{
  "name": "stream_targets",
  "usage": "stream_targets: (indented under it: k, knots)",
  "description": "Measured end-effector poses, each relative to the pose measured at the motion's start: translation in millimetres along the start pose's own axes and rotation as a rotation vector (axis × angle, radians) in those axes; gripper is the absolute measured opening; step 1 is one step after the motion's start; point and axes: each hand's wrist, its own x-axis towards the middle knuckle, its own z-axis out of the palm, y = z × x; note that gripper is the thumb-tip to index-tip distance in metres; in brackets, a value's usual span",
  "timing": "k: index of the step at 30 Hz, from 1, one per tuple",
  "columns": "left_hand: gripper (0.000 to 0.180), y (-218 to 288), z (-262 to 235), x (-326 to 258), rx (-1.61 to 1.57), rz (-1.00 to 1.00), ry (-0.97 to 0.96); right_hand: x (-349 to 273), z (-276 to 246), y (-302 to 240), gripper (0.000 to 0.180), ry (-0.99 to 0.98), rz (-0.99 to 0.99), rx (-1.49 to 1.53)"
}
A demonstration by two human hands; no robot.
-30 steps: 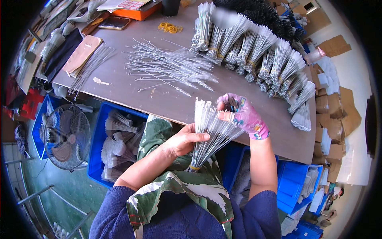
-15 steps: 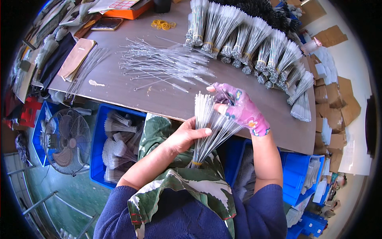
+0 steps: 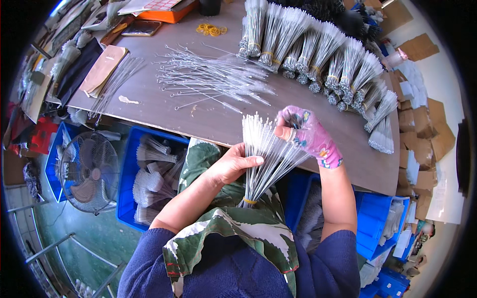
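Note:
A bundle of thin wire brushes point(image 3: 259, 141) with white bristle ends stands upright over my lap, fanned out at the top. Its lower end is tied by a yellow rubber band point(image 3: 249, 201). My left hand point(image 3: 237, 163), bare, wraps round the bundle from the left, thumb across the front. My right hand point(image 3: 308, 135), in a pink flowered glove with bare fingertips, is curled closed by the bristle ends on the right. What lies between its fingers is hidden. Loose wire brushes point(image 3: 213, 77) lie spread on the table beyond.
Tied brush bundles point(image 3: 303, 44) line the back right of the brown table point(image 3: 174, 116). Yellow rubber bands point(image 3: 211, 30), a phone point(image 3: 142, 28) and a brown paper pad point(image 3: 104, 69) lie farther back. Below stand blue bins point(image 3: 124, 198) and a fan point(image 3: 89, 171).
My right hand's fingers have curled in from a wider spread, and the hand has drawn slightly right across the bristle ends. My left hand keeps its hold. The whole view has shifted a little.

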Motion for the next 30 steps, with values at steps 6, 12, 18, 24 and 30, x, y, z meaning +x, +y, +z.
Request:
stream_targets:
  k: [6, 12, 18, 24, 30]
  knots:
    - [0.042, 4, 8, -14, 0.137, 0.007, 0.055, 5, 7, -10, 0.032, -0.077, -0.010, 0.022]
    - [0.035, -16, 28, -5, 0.348, 0.112, 0.108, 16, 5, -16, 0.019, 0.009, -0.051, 0.000]
    - [0.037, -35, 26, -5, 0.387, 0.152, 0.185, 18, 14, -4, 0.016, 0.041, -0.023, -0.055]
    - [0.039, -21, 25, -4, 0.337, 0.151, 0.208, 3, -14, -3, 0.009, -0.003, 0.041, 0.156]
    - [0.042, -22, 25, -6, 0.373, 0.147, 0.197, -7, -18, 8, 0.013, -0.053, -0.005, 0.157]
